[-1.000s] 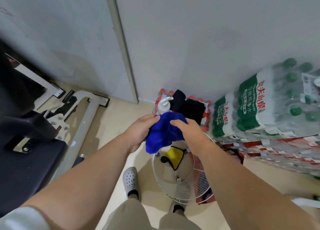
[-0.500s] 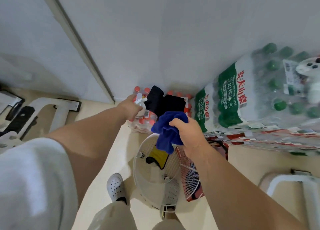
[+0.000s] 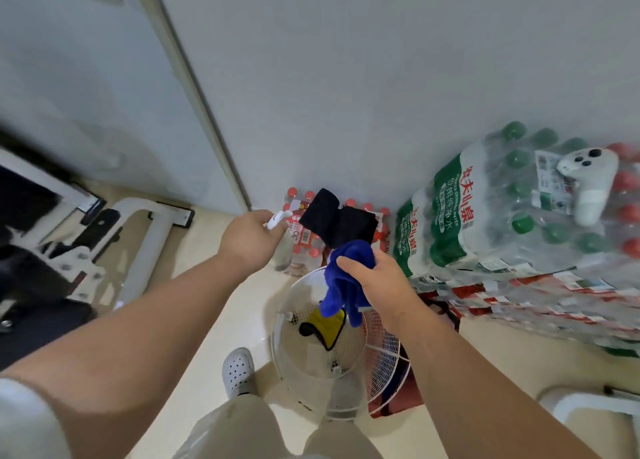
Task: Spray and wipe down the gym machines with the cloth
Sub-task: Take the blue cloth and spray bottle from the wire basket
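Observation:
My right hand [image 3: 375, 282] grips a bunched blue cloth [image 3: 341, 285] that hangs down over a white fan lying on the floor. My left hand [image 3: 251, 238] is closed around the white trigger head of a spray bottle [image 3: 278, 219]; the clear bottle body shows below the hand against the red-capped bottle pack. A gym machine [image 3: 86, 237] with a white frame and black pads stands at the left edge.
A white fan [image 3: 311, 358] with a yellow cloth [image 3: 327, 325] on its grille lies in front of my feet. A black cloth [image 3: 337, 221] lies on a pack of red-capped bottles. Stacked water-bottle packs [image 3: 502, 216] fill the right. A grey wall is ahead.
My left hand let go of the blue cloth and reached forward to grip the spray bottle. The right hand keeps the cloth alone. The view swung right, then partly back left.

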